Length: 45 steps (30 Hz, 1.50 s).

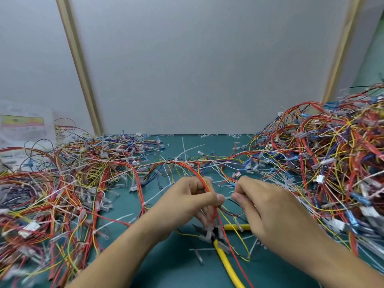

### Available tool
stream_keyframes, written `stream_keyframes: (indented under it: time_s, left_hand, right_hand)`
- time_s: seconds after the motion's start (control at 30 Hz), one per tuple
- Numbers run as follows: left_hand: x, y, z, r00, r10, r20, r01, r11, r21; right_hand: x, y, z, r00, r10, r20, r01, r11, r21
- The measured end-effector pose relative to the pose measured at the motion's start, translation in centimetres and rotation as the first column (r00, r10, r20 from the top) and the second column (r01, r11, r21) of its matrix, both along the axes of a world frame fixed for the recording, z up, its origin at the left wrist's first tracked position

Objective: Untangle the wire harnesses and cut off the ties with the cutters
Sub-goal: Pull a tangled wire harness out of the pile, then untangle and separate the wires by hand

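Head view only. Gripping wire harness (195, 173) in left hand (193, 201), fingers curled round its red and yellow strands, above centre of counter (176, 271). Pinching a thin strand of same harness with right hand (268, 208), thumb and forefinger tight, just beside left thumb. Directly under the hands: cutters (223, 256), yellow handles, flat on green counter, untouched, head partly masked by dangling strands and clear connectors. Hemmed in on both sides: low left pile (62, 183) of tangled harnesses, taller right pile (332, 152), with held harness trailing back into the mess between them. Loose white ties (183, 148) scattered on counter towards back edge. Rear left: clear plastic bag (22, 129), coloured label showing, rest of contents too blurred to tell. Grey wall panel (207, 69) behind.
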<state>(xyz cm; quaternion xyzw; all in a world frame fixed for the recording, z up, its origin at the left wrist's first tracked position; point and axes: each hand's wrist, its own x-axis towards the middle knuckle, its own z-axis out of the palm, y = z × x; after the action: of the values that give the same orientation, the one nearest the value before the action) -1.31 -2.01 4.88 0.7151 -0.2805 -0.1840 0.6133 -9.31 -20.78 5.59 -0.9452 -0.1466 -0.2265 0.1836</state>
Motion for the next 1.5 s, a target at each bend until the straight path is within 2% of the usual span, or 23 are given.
stream_keyframes:
  time_s: [0.1, 0.17, 0.23, 0.3, 0.37, 0.5, 0.57, 0.63, 0.7, 0.77, 0.8, 0.9, 0.97, 1.07, 1.43, 1.5]
  left_hand:
    - [0.2, 0.2, 0.4, 0.99, 0.018, -0.137, -0.026, 0.998, -0.058]
    - [0.6, 0.5, 0.9, 0.927, 0.14, -0.348, -0.201, 0.969, -0.145]
    - [1.3, 1.0, 1.2, 0.829, 0.242, -0.504, -0.403, 0.884, -0.237]
    - [1.9, 1.3, 1.3, 0.771, 0.265, -0.579, -0.517, 0.792, -0.325]
    - [1.9, 1.5, 1.3, 0.792, 0.27, -0.547, -0.517, 0.774, -0.367]
    - [1.4, 1.3, 1.3, 0.906, 0.224, -0.359, -0.364, 0.845, -0.393]
    - [0.8, 1.1, 1.4, 0.959, 0.183, -0.216, -0.252, 0.903, -0.349]
    - [0.1, 0.7, 1.5, 0.985, 0.148, -0.086, -0.166, 0.942, -0.292]
    - [-0.6, 0.4, 1.5, 0.993, 0.11, 0.031, -0.1, 0.968, -0.23]
    - [-1.1, 0.1, 1.5, 0.992, 0.059, 0.111, -0.039, 0.984, -0.176]
    - [-1.3, 0.0, 1.5, 0.991, 0.039, 0.128, -0.018, 0.987, -0.159]
    - [-1.6, -0.3, 1.4, 0.991, 0.017, 0.135, 0.001, 0.991, -0.135]
    - [-1.7, -0.4, 1.3, 0.992, 0.015, 0.129, 0.003, 0.99, -0.138]
    - [-1.8, -0.4, 1.2, 0.992, 0.013, 0.125, 0.004, 0.991, -0.136]
    - [-1.5, -0.8, 0.7, 0.995, -0.007, 0.104, 0.021, 0.991, -0.131]
    - [-1.4, -0.5, 0.9, 0.994, -0.008, 0.113, 0.024, 0.989, -0.144]
  right_hand:
    - [0.2, -0.7, -0.2, 1.0, -0.007, -0.007, 0.008, 0.993, 0.119]
    - [0.2, -1.0, -0.1, 1.0, -0.001, -0.023, 0.005, 0.982, 0.187]
    - [0.2, -1.1, -0.1, 0.999, 0.012, -0.036, -0.004, 0.974, 0.227]
    - [0.3, -1.0, 0.0, 0.998, 0.031, -0.055, -0.016, 0.969, 0.247]
    - [0.2, -0.8, 0.1, 0.992, 0.078, -0.101, -0.045, 0.956, 0.291]
    - [-0.2, -0.6, 0.9, 0.924, 0.249, -0.29, -0.138, 0.925, 0.353]
    - [0.1, -0.6, 0.8, 0.957, 0.209, -0.201, -0.116, 0.911, 0.396]
    - [0.4, -0.7, 0.6, 0.999, 0.044, -0.021, -0.03, 0.89, 0.456]
    - [0.5, -0.5, 0.6, 0.996, -0.044, 0.076, 0.009, 0.915, 0.403]
    - [0.5, -0.3, 0.4, 0.998, -0.004, 0.058, -0.014, 0.953, 0.304]
    - [0.4, -0.1, 0.3, 0.999, 0.046, 0.016, -0.048, 0.954, 0.296]
    - [0.3, 0.5, -0.1, 0.97, 0.207, -0.127, -0.137, 0.898, 0.418]
    - [0.4, 0.7, -0.2, 0.958, 0.238, -0.161, -0.134, 0.865, 0.483]
    - [0.4, 1.1, -0.2, 0.942, 0.292, -0.163, -0.129, 0.767, 0.629]
    - [0.8, 2.1, -0.6, 0.966, 0.235, -0.109, -0.1, 0.727, 0.679]
    - [0.8, 1.7, -0.4, 0.968, 0.226, -0.113, -0.078, 0.692, 0.718]
